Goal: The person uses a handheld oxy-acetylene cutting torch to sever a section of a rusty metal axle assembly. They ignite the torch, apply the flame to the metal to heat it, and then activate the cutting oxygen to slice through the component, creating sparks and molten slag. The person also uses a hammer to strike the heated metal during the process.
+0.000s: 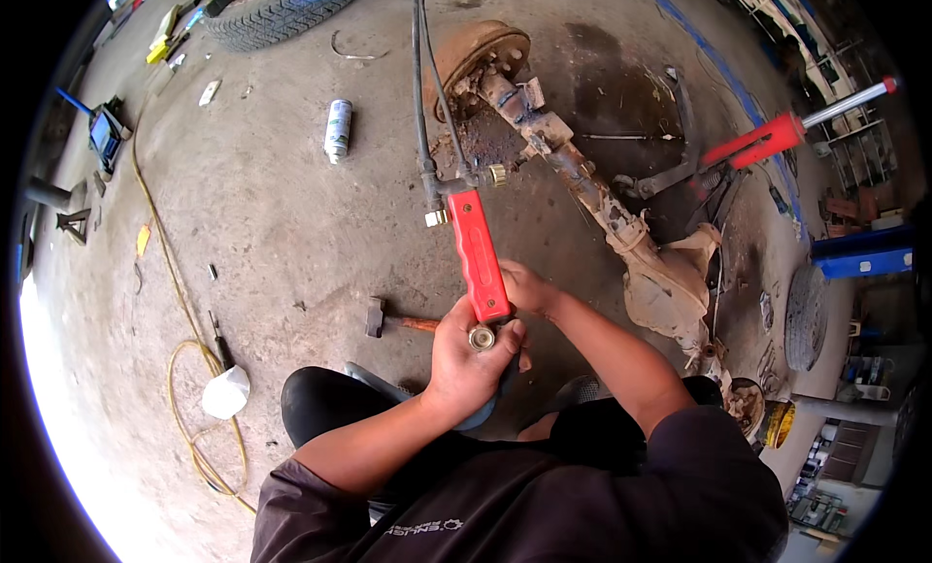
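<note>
From here, the red handle (475,248) points far and slightly left; the left hand (464,367) clasps its near end, the right hand's (527,291) fingers beside it, grip hidden.

The long, ridged handle (476,252) is bright red, its round metal fittings (437,217) brassy; the tubular metal axle (592,191) is mottled rust-brown.
</note>
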`<control>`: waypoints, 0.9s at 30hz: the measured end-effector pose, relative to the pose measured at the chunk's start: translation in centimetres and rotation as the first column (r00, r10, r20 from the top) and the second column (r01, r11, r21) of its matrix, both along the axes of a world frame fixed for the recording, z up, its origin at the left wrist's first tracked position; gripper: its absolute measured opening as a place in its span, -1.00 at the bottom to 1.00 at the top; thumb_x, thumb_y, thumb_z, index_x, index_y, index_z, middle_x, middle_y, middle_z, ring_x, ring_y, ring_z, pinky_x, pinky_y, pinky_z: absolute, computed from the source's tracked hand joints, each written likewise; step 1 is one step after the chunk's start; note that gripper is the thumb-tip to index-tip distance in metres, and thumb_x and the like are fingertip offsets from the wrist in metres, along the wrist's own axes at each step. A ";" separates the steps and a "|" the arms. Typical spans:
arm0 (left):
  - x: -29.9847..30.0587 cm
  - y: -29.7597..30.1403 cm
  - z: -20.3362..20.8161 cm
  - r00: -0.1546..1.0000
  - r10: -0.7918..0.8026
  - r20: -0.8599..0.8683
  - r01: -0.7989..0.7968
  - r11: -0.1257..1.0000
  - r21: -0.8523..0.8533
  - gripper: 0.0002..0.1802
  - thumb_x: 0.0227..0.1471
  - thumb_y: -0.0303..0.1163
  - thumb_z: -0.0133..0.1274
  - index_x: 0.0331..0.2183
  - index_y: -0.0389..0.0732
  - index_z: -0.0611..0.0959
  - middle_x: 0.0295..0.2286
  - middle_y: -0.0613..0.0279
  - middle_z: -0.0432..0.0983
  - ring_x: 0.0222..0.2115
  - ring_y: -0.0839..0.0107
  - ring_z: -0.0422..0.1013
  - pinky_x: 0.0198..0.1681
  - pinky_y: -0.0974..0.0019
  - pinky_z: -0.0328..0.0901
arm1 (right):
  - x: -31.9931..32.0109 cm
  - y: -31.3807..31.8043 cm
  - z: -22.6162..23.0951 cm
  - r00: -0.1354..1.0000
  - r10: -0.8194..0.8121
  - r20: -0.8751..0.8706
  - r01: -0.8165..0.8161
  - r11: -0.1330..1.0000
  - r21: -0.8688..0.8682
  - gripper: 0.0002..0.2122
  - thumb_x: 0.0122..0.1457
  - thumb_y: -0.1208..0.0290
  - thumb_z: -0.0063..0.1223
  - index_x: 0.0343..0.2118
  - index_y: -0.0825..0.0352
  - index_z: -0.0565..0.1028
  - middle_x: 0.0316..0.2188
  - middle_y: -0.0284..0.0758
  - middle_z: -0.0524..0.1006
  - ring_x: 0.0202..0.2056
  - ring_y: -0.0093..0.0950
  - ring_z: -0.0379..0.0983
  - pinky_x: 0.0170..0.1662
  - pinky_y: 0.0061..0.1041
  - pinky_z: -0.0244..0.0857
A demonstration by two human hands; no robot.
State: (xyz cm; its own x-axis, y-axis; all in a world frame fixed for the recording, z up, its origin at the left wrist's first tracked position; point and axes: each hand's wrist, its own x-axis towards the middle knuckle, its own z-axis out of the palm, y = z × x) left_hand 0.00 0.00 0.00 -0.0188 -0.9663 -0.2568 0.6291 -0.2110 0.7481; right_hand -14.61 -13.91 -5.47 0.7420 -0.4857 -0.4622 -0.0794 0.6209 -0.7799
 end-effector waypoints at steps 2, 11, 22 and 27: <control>-3.8 -1.2 -1.0 0.999 -0.005 -0.038 0.004 1.000 -0.024 -0.73 0.17 -0.47 0.12 -0.15 -0.28 0.40 -0.45 0.18 0.51 -0.54 0.41 0.49 -0.47 0.36 0.42 | -2.7 -1.6 2.8 0.995 0.014 0.098 -0.017 0.999 0.032 -0.39 0.38 -0.11 -0.24 0.20 0.37 0.34 0.12 -0.19 0.44 0.16 -0.35 0.36 0.21 -0.27 0.25; -10.2 -3.7 -2.6 0.918 -0.395 -0.023 0.391 0.915 -0.099 -0.76 0.21 -0.47 0.07 -0.12 -0.29 0.42 -0.43 0.20 0.52 -0.50 0.41 0.49 -0.39 0.35 0.44 | -7.2 -0.2 5.9 0.872 -0.468 0.145 0.460 0.884 0.090 -0.73 0.32 0.18 0.07 -0.14 0.29 0.40 -0.38 -0.34 0.47 -0.37 -0.41 0.52 -0.20 -0.16 0.51; -14.0 -8.4 -2.9 0.288 0.097 0.953 0.375 0.904 -0.205 -0.57 0.02 -0.24 0.34 -0.18 -0.26 0.53 -0.46 -0.04 0.60 -0.44 0.06 0.59 -0.38 0.18 0.45 | -15.7 -2.7 1.1 0.588 -0.788 0.183 0.746 0.616 0.254 -0.84 0.30 0.31 0.10 -0.22 0.24 0.40 -0.38 -0.40 0.40 -0.43 -0.52 0.40 -0.40 -0.43 0.34; -16.5 -8.9 -4.9 0.337 0.146 0.930 0.369 0.889 -0.273 -0.68 0.08 -0.35 0.28 -0.20 -0.25 0.52 -0.46 -0.01 0.59 -0.48 0.07 0.56 -0.41 0.20 0.42 | -17.4 -3.0 0.3 0.529 -0.842 0.110 0.783 0.534 0.320 -0.78 0.27 0.20 0.15 -0.21 0.18 0.39 -0.46 -0.41 0.42 -0.47 -0.53 0.38 -0.46 -0.47 0.29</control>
State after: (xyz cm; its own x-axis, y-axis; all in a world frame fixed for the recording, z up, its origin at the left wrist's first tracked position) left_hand -16.54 -8.85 -4.86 -0.1400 -0.9730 0.1835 -0.5141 0.2298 0.8264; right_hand -31.97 -16.94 -5.15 0.1641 -0.8451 -0.5087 0.7000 0.4631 -0.5436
